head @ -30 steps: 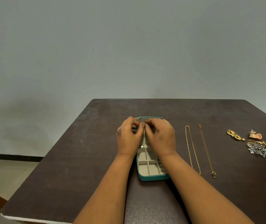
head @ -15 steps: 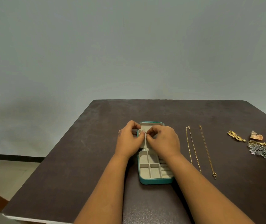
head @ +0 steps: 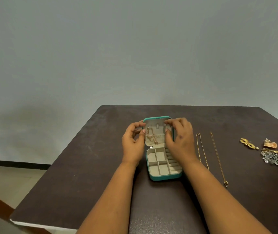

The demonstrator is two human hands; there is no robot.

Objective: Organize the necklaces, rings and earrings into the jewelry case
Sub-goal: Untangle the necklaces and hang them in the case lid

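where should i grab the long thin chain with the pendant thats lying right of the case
Pinch the thin gold chain at its far clasp end, coming straight down from above. It lies flat and stretched out on the table, pendant nearest you, and the second chain runs close on its left, so a fingertip pinch at the end lifts it without snagging. Both hands are at the jewelry case.

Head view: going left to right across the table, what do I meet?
Left hand → teal jewelry case → right hand → gold chain necklace → thin pendant necklace → gold leaf earring → heap of silver and gold jewelry.
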